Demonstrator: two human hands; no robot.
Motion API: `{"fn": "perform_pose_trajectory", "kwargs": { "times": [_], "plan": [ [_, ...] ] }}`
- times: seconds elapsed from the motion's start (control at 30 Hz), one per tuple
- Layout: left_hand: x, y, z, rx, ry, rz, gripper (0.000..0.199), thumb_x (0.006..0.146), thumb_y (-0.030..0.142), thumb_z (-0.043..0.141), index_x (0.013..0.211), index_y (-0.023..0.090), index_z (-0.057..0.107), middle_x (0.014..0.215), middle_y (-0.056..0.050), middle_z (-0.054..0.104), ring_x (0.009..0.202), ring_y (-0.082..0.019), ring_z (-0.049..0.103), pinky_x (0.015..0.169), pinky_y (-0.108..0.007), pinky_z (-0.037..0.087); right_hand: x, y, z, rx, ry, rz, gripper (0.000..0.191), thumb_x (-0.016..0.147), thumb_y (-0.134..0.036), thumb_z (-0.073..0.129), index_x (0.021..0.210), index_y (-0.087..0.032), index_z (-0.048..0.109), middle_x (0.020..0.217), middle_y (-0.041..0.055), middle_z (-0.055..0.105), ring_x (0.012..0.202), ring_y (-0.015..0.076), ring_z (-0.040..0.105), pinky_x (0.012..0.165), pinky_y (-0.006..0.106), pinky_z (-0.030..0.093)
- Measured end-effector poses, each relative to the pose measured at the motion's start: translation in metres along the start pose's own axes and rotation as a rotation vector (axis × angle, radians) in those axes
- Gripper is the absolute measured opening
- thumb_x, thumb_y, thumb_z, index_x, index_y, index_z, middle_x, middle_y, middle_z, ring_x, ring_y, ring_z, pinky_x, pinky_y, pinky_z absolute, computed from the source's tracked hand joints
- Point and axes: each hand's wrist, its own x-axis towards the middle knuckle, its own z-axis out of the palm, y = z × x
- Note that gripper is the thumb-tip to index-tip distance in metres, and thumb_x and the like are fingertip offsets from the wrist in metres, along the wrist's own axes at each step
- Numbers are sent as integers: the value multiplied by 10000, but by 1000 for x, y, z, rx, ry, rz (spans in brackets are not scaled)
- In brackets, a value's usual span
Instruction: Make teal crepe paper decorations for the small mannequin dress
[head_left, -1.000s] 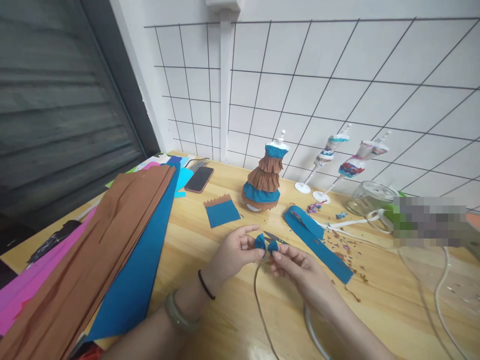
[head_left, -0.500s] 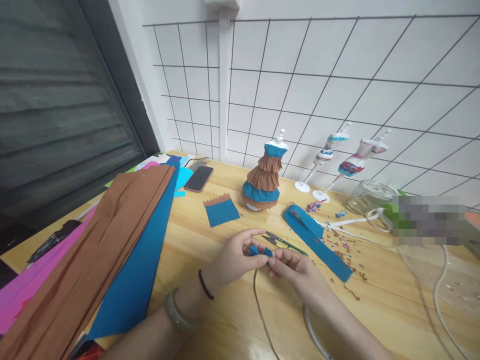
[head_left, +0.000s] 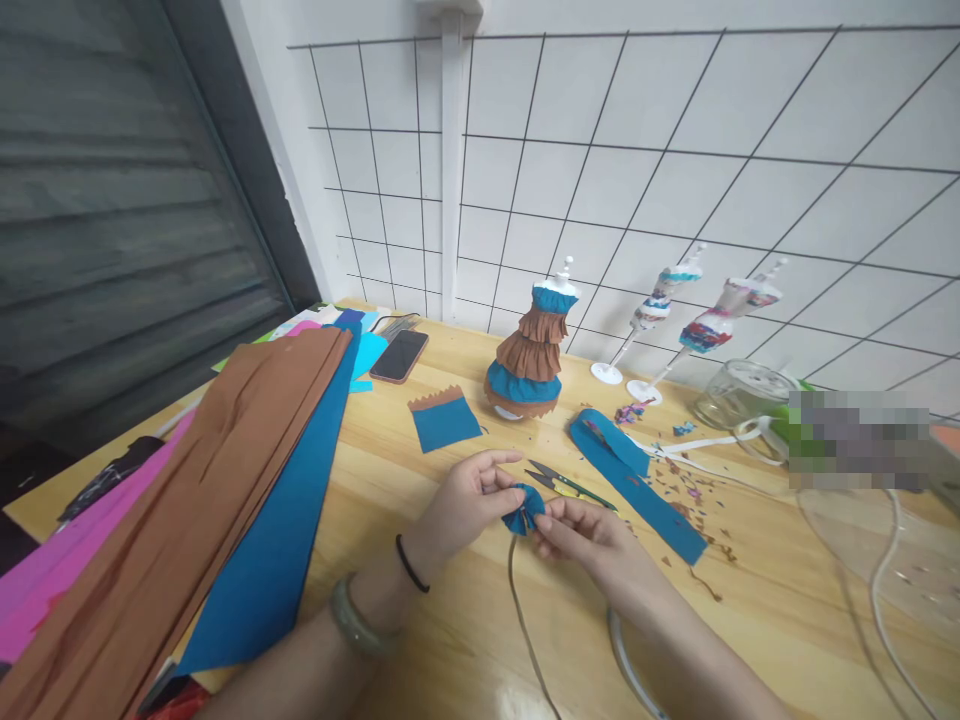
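A small pleated rosette of blue crepe paper (head_left: 523,510) is held between my two hands, fanned out into a round shape. My left hand (head_left: 480,495) pinches its upper left side with thumb and fingers. On the other side, my right hand (head_left: 577,530) grips the rosette's right edge between thumb and forefinger. Just beyond the hands lie small thread snips (head_left: 574,487) with dark blades. A long folded blue paper strip (head_left: 645,490) stretches to the right of them. Behind stands a small dress form (head_left: 534,345) in a tiered brown and blue paper dress.
Brown crepe paper sheets (head_left: 217,470) and blue paper (head_left: 277,560) cover the left. A blue square with brown zigzag edge (head_left: 446,423) and a phone (head_left: 400,356) lie farther back. Two thin mannequins (head_left: 705,325), a clear jar (head_left: 739,392), paper scraps and cords (head_left: 525,630) are about.
The blue paper piece has turned and spread from a bunched shape into a round fan. My left fingers have shifted slightly on it; the right hand stays nearly in place.
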Motion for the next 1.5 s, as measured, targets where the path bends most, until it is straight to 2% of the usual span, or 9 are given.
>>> {"fn": "perform_pose_trajectory", "kwargs": {
  "times": [0.17,0.3,0.43,0.67,0.9,1.23,1.37,1.5],
  "plan": [
    [-1,-1,0,35,-35,-18,450,668,192,641,1090,109,507,710,-5,550,644,-102,519,609,-240,410,0,-1,0,45,42,23,305,714,-470,608,776,-172,597,629,17,630,596,146,566,602,268,425],
    [-2,-1,1,19,-45,-46,463,651,191,658,1084,108,518,737,-11,550,675,-112,536,634,-248,423,1,0,1,28,53,18,299,672,-456,654,709,-166,595,587,6,608,562,137,548,586,265,418],
    [0,-1,-2,-19,-8,-5,448,641,218,676,1054,112,539,727,-17,587,677,-118,554,657,-252,427,2,1,1,11,58,1,300,624,-446,695,688,-171,592,553,-9,585,537,137,528,575,273,407],
    [3,-3,-8,15,3,37,383,659,237,660,1007,104,570,708,-16,592,648,-105,539,627,-230,416,1,4,1,-7,35,-27,267,634,-404,702,709,-172,594,586,-18,577,559,131,516,585,270,404],
    [0,-5,-1,157,-29,52,356,684,230,614,1012,99,576,676,-8,561,619,-104,528,584,-226,412,2,4,0,-9,42,-14,274,657,-430,674,719,-177,588,626,-21,580,588,135,535,606,272,408],
    [4,-7,-7,109,9,54,421,706,254,597,1088,104,505,724,-19,583,649,-116,531,590,-238,405,2,6,2,17,35,9,280,643,-428,687,678,-175,573,566,-15,588,553,135,528,578,264,395],
    [2,-4,-6,65,-50,1,445,733,255,578,1142,117,470,798,-42,596,676,-112,528,598,-235,395,1,2,2,52,61,26,287,627,-424,701,693,-177,568,544,-24,588,534,125,527,570,255,395],
    [-1,0,-4,39,-88,-10,458,711,212,599,1146,134,478,785,-27,583,673,-108,530,623,-241,408,1,0,1,80,93,35,285,632,-429,695,682,-181,562,542,-28,585,528,121,526,568,250,395]
  ]
}}
